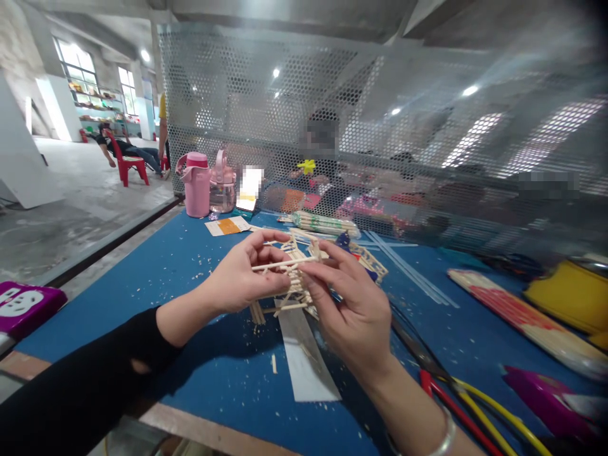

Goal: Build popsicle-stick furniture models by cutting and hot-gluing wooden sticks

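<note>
Between my two hands is a small framework of thin wooden sticks (295, 278), raised over the blue tabletop. My left hand (249, 266) grips its left side, thumb in front and fingers curled behind. From the right, my right hand (351, 291) pinches a stick end at the upper right of the framework with thumb and fingertips. One longer stick (285, 262) runs across the top from hand to hand. Some loose sticks (257, 313) lie below the framework. A strip of white paper (306, 364) is on the table under my hands.
A pink thermos (196, 187), a clear pink-lidded bottle (222, 190) and a phone (249, 190) stand at the back by a perforated metal screen (247, 120). Bundled sticks (325, 223) lie behind my hands. To the right are red-handled cutters (446, 399) and a long stick pack (522, 316).
</note>
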### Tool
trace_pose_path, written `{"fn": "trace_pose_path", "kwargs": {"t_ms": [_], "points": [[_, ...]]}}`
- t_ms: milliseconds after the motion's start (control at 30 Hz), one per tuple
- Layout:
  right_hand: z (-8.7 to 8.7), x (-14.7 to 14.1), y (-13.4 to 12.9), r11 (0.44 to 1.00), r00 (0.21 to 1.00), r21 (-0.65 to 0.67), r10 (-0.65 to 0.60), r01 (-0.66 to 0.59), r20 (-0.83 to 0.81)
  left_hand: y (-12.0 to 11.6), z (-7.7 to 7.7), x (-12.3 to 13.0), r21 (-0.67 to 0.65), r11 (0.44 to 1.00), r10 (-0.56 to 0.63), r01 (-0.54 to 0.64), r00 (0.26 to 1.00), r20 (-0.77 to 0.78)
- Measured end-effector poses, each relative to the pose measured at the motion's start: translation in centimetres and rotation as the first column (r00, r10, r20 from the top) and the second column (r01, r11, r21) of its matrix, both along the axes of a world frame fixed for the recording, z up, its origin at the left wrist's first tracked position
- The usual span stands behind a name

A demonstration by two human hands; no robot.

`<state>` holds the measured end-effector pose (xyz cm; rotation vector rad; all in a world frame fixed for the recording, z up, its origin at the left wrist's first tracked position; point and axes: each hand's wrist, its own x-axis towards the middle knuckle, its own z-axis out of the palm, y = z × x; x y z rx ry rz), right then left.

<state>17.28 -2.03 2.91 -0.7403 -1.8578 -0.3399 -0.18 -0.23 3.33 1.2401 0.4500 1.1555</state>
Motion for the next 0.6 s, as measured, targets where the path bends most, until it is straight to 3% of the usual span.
{"fn": "trace_pose_path", "kwargs": {"t_ms": [200, 433, 600], "points": [[0.04, -0.05, -0.16, 1.000, 1.000, -0.007, -0.007, 0.007, 0.007, -0.02, 0.10, 0.12, -0.034, 0.999, -0.014, 0.015, 0.999, 0.030], [0.03, -0.33, -0.46, 1.000, 1.000, -0.013, -0.002, 0.003, 0.023, -0.46, 0.49, 0.30, -0.060, 0.995, 0.075, -0.076, 0.997, -0.021], [-0.14, -0.60, -0.47, 1.000, 0.998, -0.008, 0.026, -0.026, -0.061, -0.53, 0.68, 0.32, -0.116, 0.988, 0.095, -0.099, 0.995, -0.036]]}}
